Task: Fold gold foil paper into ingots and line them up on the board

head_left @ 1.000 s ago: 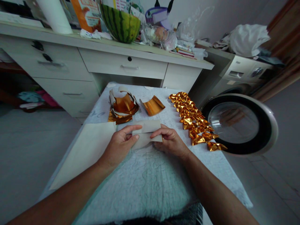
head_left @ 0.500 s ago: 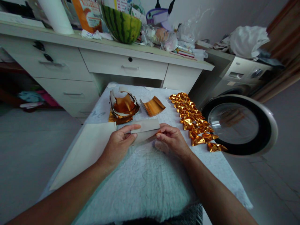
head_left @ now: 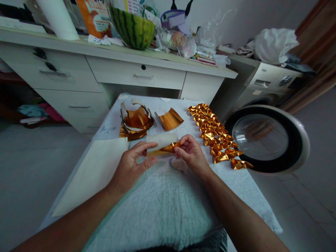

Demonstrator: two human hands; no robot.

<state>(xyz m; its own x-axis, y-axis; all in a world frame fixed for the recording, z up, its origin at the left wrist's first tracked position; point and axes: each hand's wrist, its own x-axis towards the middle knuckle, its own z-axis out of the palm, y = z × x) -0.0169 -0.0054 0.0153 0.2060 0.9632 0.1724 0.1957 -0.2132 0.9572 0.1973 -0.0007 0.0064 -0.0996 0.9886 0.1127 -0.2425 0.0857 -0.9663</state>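
Note:
Between my hands is a sheet of gold-and-white paper (head_left: 162, 140), its lower edge turned up to show a gold strip. My right hand (head_left: 191, 154) pinches the strip's right end. My left hand (head_left: 135, 162) is at the sheet's left end, fingers behind it and thumb apart below. Beyond lie a curved stack of gold paper (head_left: 136, 119) and a smaller curved gold piece (head_left: 171, 119). Rows of folded gold pieces (head_left: 214, 131) run down the right side of the cloth-covered table (head_left: 168, 199).
A flat cream sheet (head_left: 91, 175) lies on the table's left side. Behind stands a white counter (head_left: 136, 71) with half a watermelon (head_left: 132, 28) and bags. At the right, a washing machine's round door (head_left: 267, 138) hangs open.
The paper's lower edge now shows its gold side as a strip. My left thumb has moved off the paper, downward. The view has shifted slightly.

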